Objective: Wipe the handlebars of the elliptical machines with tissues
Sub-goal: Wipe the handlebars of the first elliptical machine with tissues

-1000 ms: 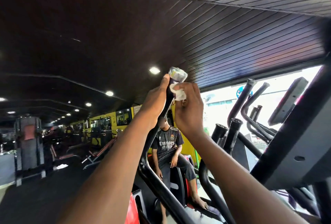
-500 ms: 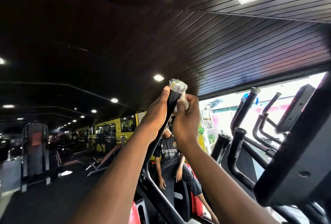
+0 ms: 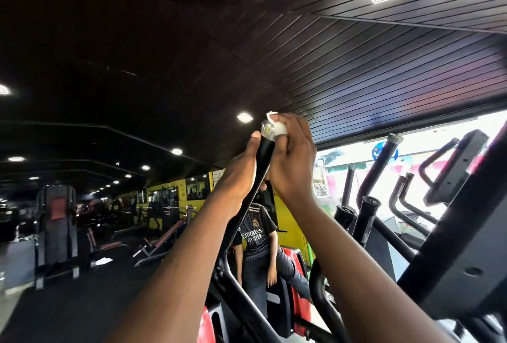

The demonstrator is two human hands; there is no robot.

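A black elliptical handlebar [image 3: 264, 156] rises from the bottom centre to a silver end cap [image 3: 267, 129] at the middle of the view. My left hand [image 3: 241, 172] is wrapped around the bar just below the cap. My right hand [image 3: 292, 158] presses a white tissue [image 3: 278, 126] against the right side and top of the cap. A corner of the tissue sticks up above my fingers. Most of the tissue is hidden inside my right hand.
More black handlebars [image 3: 382, 161] and a console [image 3: 456, 167] of the elliptical stand at the right, before a bright window. A person in a dark jersey [image 3: 256, 235] sits just behind the bar. Weight machines [image 3: 56, 230] and benches fill the dark gym at left.
My right hand has slid up the bar with the tissue, from below the cap to over its top. My left hand keeps its grip. The view has tilted slightly.
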